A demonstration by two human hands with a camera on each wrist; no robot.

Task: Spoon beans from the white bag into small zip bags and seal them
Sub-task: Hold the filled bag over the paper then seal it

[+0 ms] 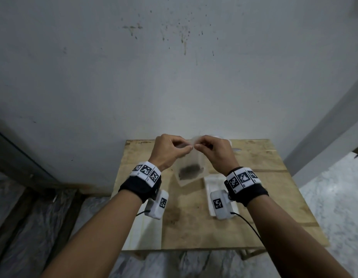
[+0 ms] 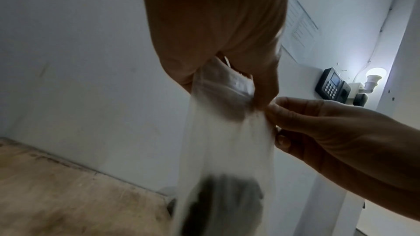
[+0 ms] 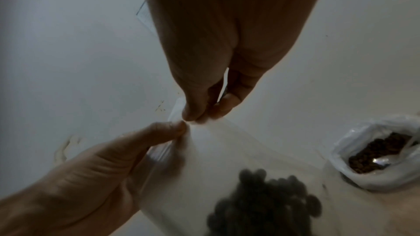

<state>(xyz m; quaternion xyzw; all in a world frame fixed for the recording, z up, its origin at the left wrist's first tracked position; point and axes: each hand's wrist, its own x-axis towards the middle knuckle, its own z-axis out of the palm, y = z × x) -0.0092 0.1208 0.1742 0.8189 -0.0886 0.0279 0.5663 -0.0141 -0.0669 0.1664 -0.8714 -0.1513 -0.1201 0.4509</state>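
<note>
Above the table [image 1: 254, 207], a zip bag [image 1: 189, 169] with beans [image 1: 191, 170] already in its bottom is held up, its top edge pinched by the left hand [image 1: 170, 151] and right hand [image 1: 213, 152]. Filling of it appears done; sealing is judged under way. More beans are left in the white bag [image 3: 368, 173].

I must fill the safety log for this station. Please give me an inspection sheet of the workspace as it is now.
Surface: plywood table, stained.
Job's things: small zip bag with dark beans low inside, held up above the table; white bag open, beans and a shiny utensil inside.
Clutter: white sheets at the table's left edge.
Grippers: left hand and right hand both pinch the zip bag's top.
Cables: black lead from the right wrist camera.
Surroundings: spotted wall; keypad device and lit bulb.
</note>
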